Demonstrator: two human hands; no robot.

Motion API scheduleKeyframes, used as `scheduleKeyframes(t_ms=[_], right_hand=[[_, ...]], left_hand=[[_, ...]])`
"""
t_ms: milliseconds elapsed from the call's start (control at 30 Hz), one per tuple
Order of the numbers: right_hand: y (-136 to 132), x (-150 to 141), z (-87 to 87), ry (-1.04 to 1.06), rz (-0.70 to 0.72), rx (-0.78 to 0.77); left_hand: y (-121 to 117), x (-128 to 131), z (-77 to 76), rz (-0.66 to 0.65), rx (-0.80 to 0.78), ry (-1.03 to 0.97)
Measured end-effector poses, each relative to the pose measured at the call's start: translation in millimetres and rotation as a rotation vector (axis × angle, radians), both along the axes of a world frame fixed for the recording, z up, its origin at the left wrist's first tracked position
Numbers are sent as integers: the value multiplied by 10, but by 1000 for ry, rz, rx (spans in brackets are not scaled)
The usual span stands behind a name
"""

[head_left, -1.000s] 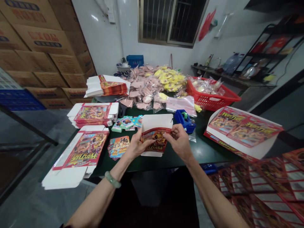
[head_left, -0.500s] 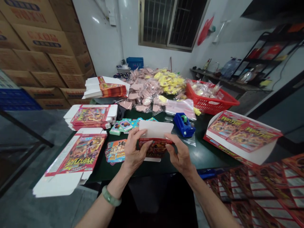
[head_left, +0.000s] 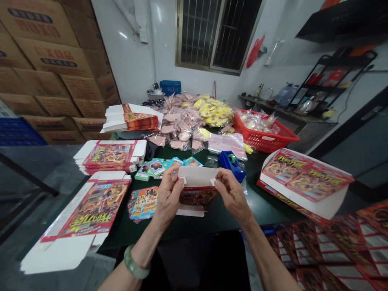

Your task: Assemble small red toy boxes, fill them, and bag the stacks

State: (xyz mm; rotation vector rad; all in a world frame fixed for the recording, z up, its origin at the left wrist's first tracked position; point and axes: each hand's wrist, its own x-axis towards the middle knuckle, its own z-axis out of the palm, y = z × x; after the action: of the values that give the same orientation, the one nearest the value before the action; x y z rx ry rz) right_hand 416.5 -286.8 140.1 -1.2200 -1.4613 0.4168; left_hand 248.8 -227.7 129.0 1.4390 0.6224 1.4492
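Observation:
Between my two hands is a small red printed cardboard box [head_left: 198, 197] with its white inner flap standing up at the back. My left hand [head_left: 168, 192] pinches the box's left side, its thumb on a small white side flap. On the other side, my right hand [head_left: 232, 192] grips the right edge the same way, thumb and fingers closed on a white tab. Picture cards [head_left: 144, 203] lie just left of my left hand, with more green and blue cards [head_left: 157, 166] behind it. A blue tape dispenser [head_left: 232, 165] stands behind my right hand.
Flat red boxes [head_left: 93, 204] are stacked at the left. Bagged pink and yellow pieces [head_left: 182, 121] heap up at the back, beside a red basket [head_left: 266, 133]. An open display box [head_left: 306, 178] stands at the right, and cartons [head_left: 60, 60] line the left wall.
My fingers have moved onto the small side flaps, which now show white and bent inward at the box's opening. The whole view has shifted slightly.

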Motion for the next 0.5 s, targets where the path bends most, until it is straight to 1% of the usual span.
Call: scheduleKeyframes(t_ms=[33, 100, 167, 233, 300, 400, 467, 500], right_hand=[[6, 10, -6, -7, -13, 31], [6, 28, -23, -5, -20, 103], [-14, 47, -28, -4, 28, 131], [-44, 68, -12, 0, 112, 99], [-69, 80, 22, 9, 146, 80], [-89, 64, 77, 23, 66, 86], [-103, 41, 109, 3, 23, 68], [-113, 31, 122, -19, 16, 55]], left_hand=[[7, -7, 33, -5, 27, 13], [2, -9, 92, 26, 111, 43], [-11, -5, 116, 72, 170, 60], [-14, -13, 91, 64, 157, 42], [1, -49, 36, -33, 112, 23], [23, -144, -16, -226, 113, -19], [14, -207, 24, -284, 153, 14], [3, -233, 70, -279, 178, 62]])
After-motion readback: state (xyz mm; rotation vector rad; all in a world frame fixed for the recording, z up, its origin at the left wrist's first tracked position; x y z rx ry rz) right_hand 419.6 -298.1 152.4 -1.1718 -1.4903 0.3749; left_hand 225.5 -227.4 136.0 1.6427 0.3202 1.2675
